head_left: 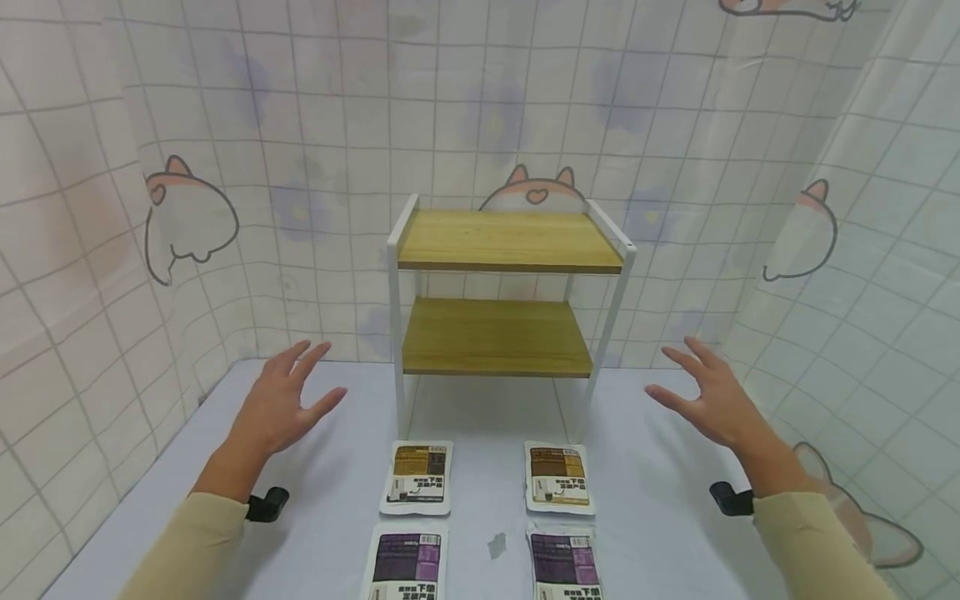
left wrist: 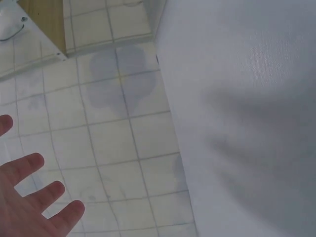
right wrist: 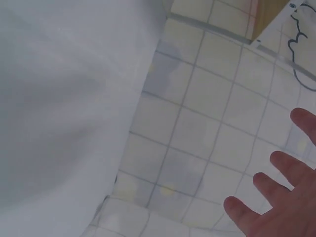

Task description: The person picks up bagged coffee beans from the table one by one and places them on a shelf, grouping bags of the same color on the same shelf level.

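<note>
My left hand [head_left: 288, 398] hovers open above the table, fingers spread, left of a two-tier wooden shelf [head_left: 504, 287] with white legs. My right hand [head_left: 705, 393] hovers open on the shelf's right side, also spread and holding nothing. Both shelf boards are bare. In front of the shelf lie two brown-labelled packets [head_left: 417, 477] [head_left: 558, 477], and nearer me two purple-labelled packets [head_left: 406, 564] [head_left: 565, 564]. The left wrist view shows my spread left fingers [left wrist: 34, 207] over tiled cloth; the right wrist view shows my right fingers [right wrist: 276, 207] likewise.
The table [head_left: 330, 467] wears a pale lavender cloth. Tiled curtains with cat drawings [head_left: 187, 217] close in the back and both sides. A small grey scrap [head_left: 496, 545] lies between the purple packets. Black wrist straps [head_left: 266, 505] [head_left: 731, 498] show at both cuffs.
</note>
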### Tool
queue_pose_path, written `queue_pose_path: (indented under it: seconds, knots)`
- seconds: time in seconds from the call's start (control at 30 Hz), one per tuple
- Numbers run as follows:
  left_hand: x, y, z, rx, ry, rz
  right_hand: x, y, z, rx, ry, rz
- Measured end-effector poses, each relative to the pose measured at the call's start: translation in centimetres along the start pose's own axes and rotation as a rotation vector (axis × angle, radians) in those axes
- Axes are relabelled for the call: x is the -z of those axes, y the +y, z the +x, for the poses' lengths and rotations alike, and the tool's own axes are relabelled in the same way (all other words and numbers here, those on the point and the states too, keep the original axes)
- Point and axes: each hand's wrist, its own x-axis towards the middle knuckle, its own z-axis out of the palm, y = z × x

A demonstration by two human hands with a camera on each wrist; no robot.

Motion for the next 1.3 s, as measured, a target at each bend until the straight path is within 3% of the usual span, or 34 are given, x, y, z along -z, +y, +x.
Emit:
queue_pose_path:
  seconds: [0.27, 0.67, 0.93, 1.3]
  knots:
    - [-0.9, 1.6, 0.0, -0.026, 0.048, -0.054, -1.3, -1.1, -0.6, 0.008, 0.03, 0.074]
    - [-2.4, 3.3, -0.3, -0.074, 0.162, -0.171, -3.7, -2.0, -1.1, 0.033, 0.156, 0.174]
    - [-3.2, 3.9, -0.4, -0.084, 0.214, -0.238, -4.6, -2.9, -1.7, 0.016, 0.125, 0.255]
    - [-3.8, 5.4, -0.4, -0.026, 0.221, -0.518, -5.2, -4.1, -2.7, -0.007, 0.079, 0.344]
